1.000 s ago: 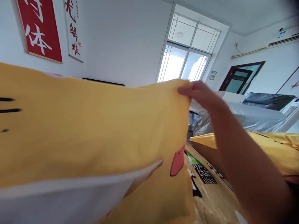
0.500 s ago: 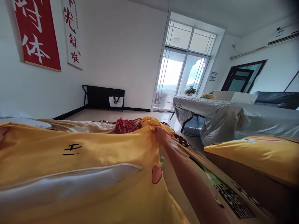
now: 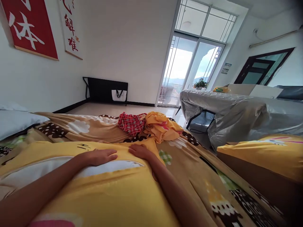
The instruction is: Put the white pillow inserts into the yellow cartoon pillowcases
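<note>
A yellow pillowcase (image 3: 113,192) lies on a patterned brown blanket (image 3: 187,171) right in front of me. Through the long slit in its upper side shows a white pillow (image 3: 100,169). My left hand (image 3: 100,157) rests flat on the yellow fabric along the slit's far edge, fingers stretched to the right. Near the far right corner, my right hand (image 3: 141,152) lies palm down on the pillowcase with its fingers extended. Nothing is gripped by either hand. Small black lettering is partly visible beyond my left wrist.
Beyond the pillowcase lie a red plaid cloth (image 3: 131,123) and a crumpled yellow cloth (image 3: 164,126). A white pillow (image 3: 19,123) is at the left. On the right, a yellow printed cloth (image 3: 262,154) tops a brown box (image 3: 255,179). Farther back stands a plastic-covered table (image 3: 239,108).
The far edge of the pillowcase has come down flat onto the blanket. My right hand has let go of its corner and opened. My left hand has moved from the far left to the middle.
</note>
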Action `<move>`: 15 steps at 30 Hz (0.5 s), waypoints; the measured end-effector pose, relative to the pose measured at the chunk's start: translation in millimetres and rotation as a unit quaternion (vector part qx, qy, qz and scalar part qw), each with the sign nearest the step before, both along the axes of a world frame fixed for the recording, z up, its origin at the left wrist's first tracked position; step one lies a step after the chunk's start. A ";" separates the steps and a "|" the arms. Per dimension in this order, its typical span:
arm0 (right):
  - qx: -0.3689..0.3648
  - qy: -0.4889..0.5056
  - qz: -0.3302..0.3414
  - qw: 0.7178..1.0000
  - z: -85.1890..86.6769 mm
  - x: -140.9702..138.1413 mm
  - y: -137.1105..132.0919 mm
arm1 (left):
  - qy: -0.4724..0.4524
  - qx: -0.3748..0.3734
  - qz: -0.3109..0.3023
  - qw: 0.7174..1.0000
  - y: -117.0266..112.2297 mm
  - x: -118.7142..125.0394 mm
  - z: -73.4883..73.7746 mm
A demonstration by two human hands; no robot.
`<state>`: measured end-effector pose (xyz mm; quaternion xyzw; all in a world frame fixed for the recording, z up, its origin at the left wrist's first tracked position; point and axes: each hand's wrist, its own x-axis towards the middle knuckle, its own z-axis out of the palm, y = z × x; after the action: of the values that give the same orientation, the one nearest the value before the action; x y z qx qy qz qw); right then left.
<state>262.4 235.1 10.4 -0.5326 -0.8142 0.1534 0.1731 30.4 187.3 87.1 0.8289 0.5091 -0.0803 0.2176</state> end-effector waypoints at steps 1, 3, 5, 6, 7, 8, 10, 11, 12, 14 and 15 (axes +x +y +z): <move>-0.013 -0.016 -0.015 1.000 -8.4 14.8 -1.6 | -0.013 -0.018 0.007 1.000 -4.5 -7.2 -11.1; -0.029 -0.044 -0.062 0.997 -20.9 43.6 -6.7 | -0.041 -0.016 0.025 0.999 -11.1 -23.0 -27.0; -0.034 -0.063 -0.117 0.991 -25.4 64.3 -12.5 | -0.054 0.013 0.039 0.998 -14.6 -33.2 -32.0; -0.036 -0.070 -0.142 0.987 -24.0 70.8 -15.0 | -0.052 0.029 0.042 0.997 -15.9 -35.7 -29.9; -0.038 -0.074 -0.164 0.983 -20.0 74.8 -17.4 | -0.048 0.047 0.044 0.997 -17.8 -36.8 -24.6; -0.039 -0.077 -0.182 0.979 -13.5 76.8 -20.2 | -0.044 0.069 0.046 0.996 -20.6 -37.1 -16.5; -0.036 -0.073 -0.205 0.975 4.7 75.6 -30.5 | -0.046 0.117 0.051 0.991 -30.7 -36.4 5.5; -0.030 -0.068 -0.209 0.975 14.7 72.6 -40.0 | -0.059 0.137 0.049 0.988 -38.0 -35.5 17.4; -0.023 -0.064 -0.209 0.976 23.7 67.9 -53.4 | -0.076 0.152 0.039 0.985 -46.4 -34.1 28.1; 0.008 -0.045 -0.183 0.982 34.3 54.4 -93.0 | -0.111 0.168 -0.003 0.979 -64.2 -29.2 41.5; 0.023 -0.038 -0.157 0.987 34.4 46.5 -118.3 | -0.123 0.171 -0.035 0.977 -72.5 -25.9 42.4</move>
<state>308.9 116.8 44.7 -0.6553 -0.7297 0.0849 0.1759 4.5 114.8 129.5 0.8747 0.4554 0.1026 0.1304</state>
